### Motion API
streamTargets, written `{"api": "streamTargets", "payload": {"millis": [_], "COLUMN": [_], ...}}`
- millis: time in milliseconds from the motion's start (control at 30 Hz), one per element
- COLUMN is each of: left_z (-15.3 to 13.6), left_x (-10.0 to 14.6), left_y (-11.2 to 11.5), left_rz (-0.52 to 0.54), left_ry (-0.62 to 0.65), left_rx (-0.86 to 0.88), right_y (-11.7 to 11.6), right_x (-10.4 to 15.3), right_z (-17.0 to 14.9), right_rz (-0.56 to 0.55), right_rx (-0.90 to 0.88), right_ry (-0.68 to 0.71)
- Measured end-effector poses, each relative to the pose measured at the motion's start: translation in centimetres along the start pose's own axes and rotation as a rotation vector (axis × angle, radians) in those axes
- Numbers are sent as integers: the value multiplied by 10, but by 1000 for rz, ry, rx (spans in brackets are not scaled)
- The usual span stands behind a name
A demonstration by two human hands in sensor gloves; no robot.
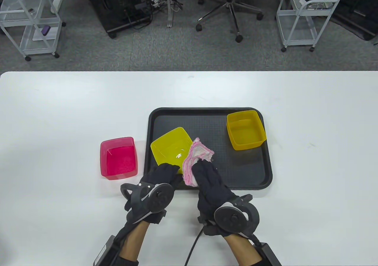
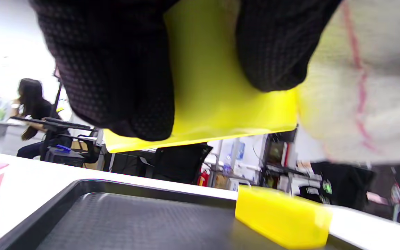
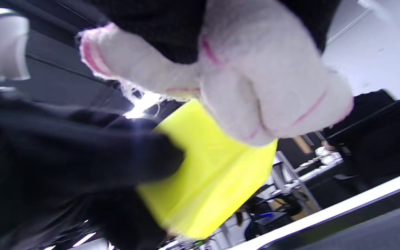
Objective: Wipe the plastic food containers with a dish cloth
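**Mia:** What is the biggest thing?

**Ben:** The white table (image 1: 59, 106). On it sits a black tray (image 1: 260, 171). A pink box (image 1: 118, 157) stands on the table just left of the tray.

**Mia:** And on the tray?

**Ben:** An orange-yellow box (image 1: 245, 129) sits in the far right corner. A bright yellow box (image 1: 169, 149) is at the near left part, tipped up off the tray floor.

**Mia:** Who lifts it?

**Ben:** The left hand (image 1: 161, 178). Its fingers (image 2: 116, 69) wrap around the near wall of the bright yellow box.

**Mia:** Where is the cloth?

**Ben:** The pink and white cloth (image 1: 195, 159) is bunched in the right hand (image 1: 209, 178). Those fingers are curled tight on it, and the cloth touches the right side of the bright yellow box.
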State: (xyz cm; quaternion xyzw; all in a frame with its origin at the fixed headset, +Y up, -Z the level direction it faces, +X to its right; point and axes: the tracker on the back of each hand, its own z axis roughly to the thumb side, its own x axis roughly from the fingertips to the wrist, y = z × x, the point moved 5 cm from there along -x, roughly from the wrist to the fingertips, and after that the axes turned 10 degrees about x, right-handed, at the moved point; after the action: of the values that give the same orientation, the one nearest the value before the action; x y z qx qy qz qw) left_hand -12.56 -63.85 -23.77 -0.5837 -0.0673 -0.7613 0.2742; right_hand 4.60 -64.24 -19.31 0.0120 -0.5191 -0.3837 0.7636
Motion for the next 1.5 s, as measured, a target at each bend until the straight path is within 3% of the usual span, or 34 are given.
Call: {"api": "streamTargets", "payload": {"millis": [267, 567, 800, 933, 1100, 1367, 1500], "left_z": [-11, -9, 5, 15, 22, 33, 35], "left_x": [-4, -2, 1, 3, 4, 7, 7], "left_y": [-9, -9, -2, 2, 3, 0, -4], "left_rz": [-32, -42, -66, -66, -59, -114, -165], "left_ry": [8, -7, 61, 126, 189, 315, 345], "left_rx": [241, 229, 145, 81, 69, 144, 267], "right_y": [-10, -12, -8, -9, -14, -12, -12], "right_x": [2, 1, -3, -4, -5, -7, -6], "right_z": [17, 7, -32, -68, -95, -107, -119], "right_rz": [56, 53, 14, -1, 76, 49, 40], "right_rx": [-18, -20, -127, -380, -602, -603, -625], "right_ry": [116, 13, -184, -327, -341, -395, -441]}}
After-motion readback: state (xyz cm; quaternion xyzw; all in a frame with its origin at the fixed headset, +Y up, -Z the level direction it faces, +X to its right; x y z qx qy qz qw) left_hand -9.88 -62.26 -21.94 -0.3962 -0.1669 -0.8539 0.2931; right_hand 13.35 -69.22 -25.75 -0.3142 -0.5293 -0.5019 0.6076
